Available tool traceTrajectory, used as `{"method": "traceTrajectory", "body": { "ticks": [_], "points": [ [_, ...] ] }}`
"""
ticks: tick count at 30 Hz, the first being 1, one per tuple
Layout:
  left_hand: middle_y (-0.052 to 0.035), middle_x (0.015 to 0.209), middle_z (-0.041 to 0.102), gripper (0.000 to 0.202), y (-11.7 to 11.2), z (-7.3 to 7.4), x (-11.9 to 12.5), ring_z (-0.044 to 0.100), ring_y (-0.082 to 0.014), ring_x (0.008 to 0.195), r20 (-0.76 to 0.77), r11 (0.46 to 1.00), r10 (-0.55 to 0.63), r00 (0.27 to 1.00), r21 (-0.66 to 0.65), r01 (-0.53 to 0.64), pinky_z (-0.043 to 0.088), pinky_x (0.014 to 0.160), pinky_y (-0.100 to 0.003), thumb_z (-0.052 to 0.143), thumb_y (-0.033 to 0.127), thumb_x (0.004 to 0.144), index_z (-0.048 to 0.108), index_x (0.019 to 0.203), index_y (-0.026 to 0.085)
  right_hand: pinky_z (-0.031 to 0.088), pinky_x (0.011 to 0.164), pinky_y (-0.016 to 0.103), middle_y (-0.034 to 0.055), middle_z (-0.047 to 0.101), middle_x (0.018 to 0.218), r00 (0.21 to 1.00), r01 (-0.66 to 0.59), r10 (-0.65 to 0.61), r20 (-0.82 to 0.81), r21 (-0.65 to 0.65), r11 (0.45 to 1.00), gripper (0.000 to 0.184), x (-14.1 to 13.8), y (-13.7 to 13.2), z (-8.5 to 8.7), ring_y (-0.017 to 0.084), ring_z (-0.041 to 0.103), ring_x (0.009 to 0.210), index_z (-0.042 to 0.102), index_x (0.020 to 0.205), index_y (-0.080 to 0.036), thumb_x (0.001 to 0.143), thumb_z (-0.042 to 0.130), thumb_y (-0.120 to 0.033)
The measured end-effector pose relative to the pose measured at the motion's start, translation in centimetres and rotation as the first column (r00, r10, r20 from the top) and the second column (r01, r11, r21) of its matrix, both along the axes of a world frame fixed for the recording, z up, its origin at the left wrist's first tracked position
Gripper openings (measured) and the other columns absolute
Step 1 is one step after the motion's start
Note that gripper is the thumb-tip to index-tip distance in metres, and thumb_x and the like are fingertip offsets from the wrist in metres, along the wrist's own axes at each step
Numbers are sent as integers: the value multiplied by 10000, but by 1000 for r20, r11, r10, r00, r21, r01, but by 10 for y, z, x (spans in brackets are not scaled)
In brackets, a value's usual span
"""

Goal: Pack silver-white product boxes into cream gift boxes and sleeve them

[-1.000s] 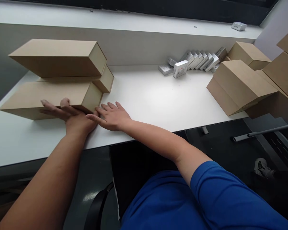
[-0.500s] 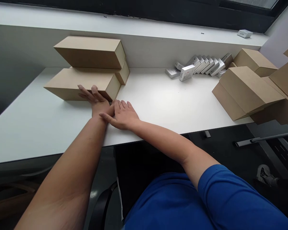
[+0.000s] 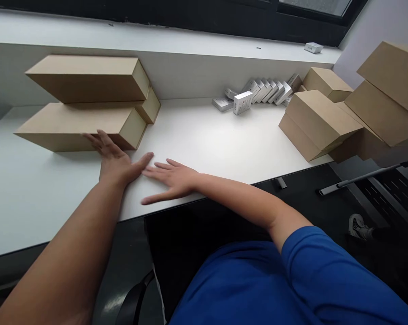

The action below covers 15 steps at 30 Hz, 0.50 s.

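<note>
Kraft cardboard box (image 3: 75,131), long, lying on the white desk (image 3: 204,140) in head view, a second kraft box (image 3: 88,79) held above it. Left hand (image 3: 114,162): fingers apart, tips against the lower box's front edge. Right hand (image 3: 171,180): flat on the desk, fingers apart, just beside the left hand. Small white cartons (image 3: 242,102) lean in a row beyond; more kraft boxes (image 3: 319,119) pile at right.

Print on the small white cartons (image 3: 242,103) is too small for us to read. We see only the end of the rear cardboard box (image 3: 150,107); the long box (image 3: 86,79) above hides the rest. The stacked boxes (image 3: 383,113) run off the right edge, the left arm (image 3: 54,266) off the bottom edge. The right hand (image 3: 171,180) is slightly blurred.
</note>
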<state>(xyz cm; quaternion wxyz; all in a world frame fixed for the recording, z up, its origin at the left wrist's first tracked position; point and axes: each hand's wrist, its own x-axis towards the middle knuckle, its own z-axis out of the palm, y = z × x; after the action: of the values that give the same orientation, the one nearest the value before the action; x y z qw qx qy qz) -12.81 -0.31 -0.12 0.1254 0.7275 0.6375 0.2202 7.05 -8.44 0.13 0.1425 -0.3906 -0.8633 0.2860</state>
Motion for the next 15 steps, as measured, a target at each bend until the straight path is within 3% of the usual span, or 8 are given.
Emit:
{"method": "traceTrajectory", "body": {
  "ticks": [4,7,9,10,11,12,13,15],
  "points": [
    [-330,1817,25,1153,-14,-2,10,202,-549,1665,-155,990,63,986,-116,-81,244,1340,-672,506,700,1000,-73,1752,46,209,1426,487,80,562,1673,994,30,-35,-106,-51,998,702,102,-68,7,261,406,1657,644,1535,-236,980,659,-665],
    [-392,1771,154,1053,-23,-4,20,195,-515,1680,-205,996,53,977,-66,-68,190,1364,-635,375,662,1029,54,1729,-56,529,1226,493,164,683,1529,863,439,-376,-337,130,889,630,180,-128,23,256,654,1447,685,1483,-229,1022,567,-642],
    [-433,1747,155,1058,-28,-5,29,179,-536,1677,-199,992,99,975,-59,-113,185,1359,-648,357,645,1024,66,1707,-109,547,1158,553,182,767,1368,689,725,-561,-459,448,523,543,230,-160,42,293,709,1347,760,1370,-292,969,666,-645],
    [-452,1737,147,1070,-31,-4,34,167,-550,1674,-192,989,123,974,-61,-137,183,1356,-657,351,645,1022,60,1695,-134,528,1144,575,184,793,1287,568,790,-617,-545,571,224,463,254,-173,54,298,724,1303,795,1297,-314,976,670,-624],
    [-467,1730,136,1082,-35,-4,41,157,-561,1671,-186,987,136,973,-62,-150,176,1354,-664,346,647,1022,46,1684,-155,518,1113,586,183,802,1249,476,764,-635,-609,643,-44,441,278,-182,65,290,735,1273,806,1264,-318,984,661,-627],
    [-476,1725,132,1089,-40,-4,48,154,-567,1669,-182,987,138,974,-63,-151,170,1352,-672,343,647,1023,32,1678,-166,501,1105,601,187,791,1279,384,711,-667,-639,665,-228,487,302,-188,75,289,720,1301,796,1289,-303,987,640,-651],
    [-479,1724,128,1087,-45,-3,56,154,-566,1670,-183,988,124,975,-68,-139,161,1352,-678,340,644,1026,26,1675,-170,456,1131,639,201,767,1346,295,671,-718,-630,672,-313,581,324,-192,84,316,682,1371,786,1315,-269,964,627,-704],
    [-460,1740,122,1059,-57,-2,71,151,-550,1678,-195,992,61,979,-95,-81,144,1360,-672,330,632,1036,51,1682,-159,388,1138,721,283,657,1517,103,701,-848,-521,643,-310,811,364,-191,98,424,545,1530,772,1338,-212,787,737,-806]
  ]
}}
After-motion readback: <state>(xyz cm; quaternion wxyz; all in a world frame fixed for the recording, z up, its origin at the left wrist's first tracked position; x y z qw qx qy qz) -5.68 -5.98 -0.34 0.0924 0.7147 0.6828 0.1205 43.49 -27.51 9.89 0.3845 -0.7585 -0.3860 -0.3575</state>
